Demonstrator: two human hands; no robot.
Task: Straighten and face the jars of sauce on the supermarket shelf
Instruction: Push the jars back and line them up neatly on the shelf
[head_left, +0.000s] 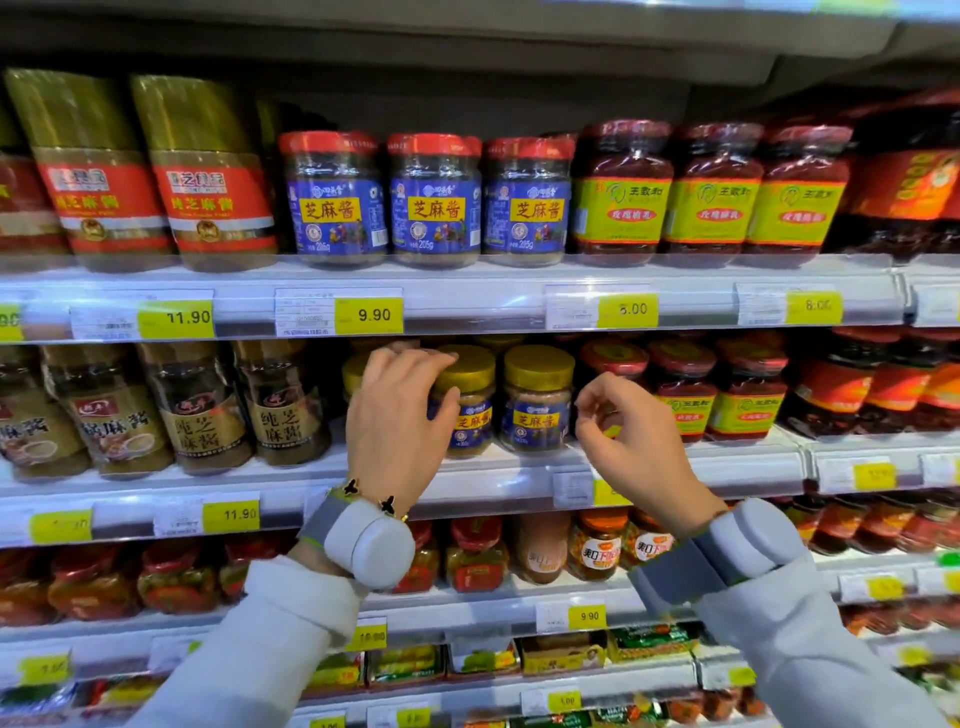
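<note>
Gripping one gold-lidded jar (470, 400), two hands (395, 415)

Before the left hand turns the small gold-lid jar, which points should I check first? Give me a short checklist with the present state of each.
1. Left hand grips the gold-lid jar: ok, fingers over the lid, thumb on its side.
2. Its label faces front: cannot tell, the hand covers part of it.
3. Neighbour gold-lid jar upright, label forward: ok.
4. Right hand is free to help: ok, it holds nothing, fingers loosely curled.
5. Jar stands behind the shelf edge: ok.
6. Jars behind in the row are straight: cannot tell, mostly hidden.
</note>
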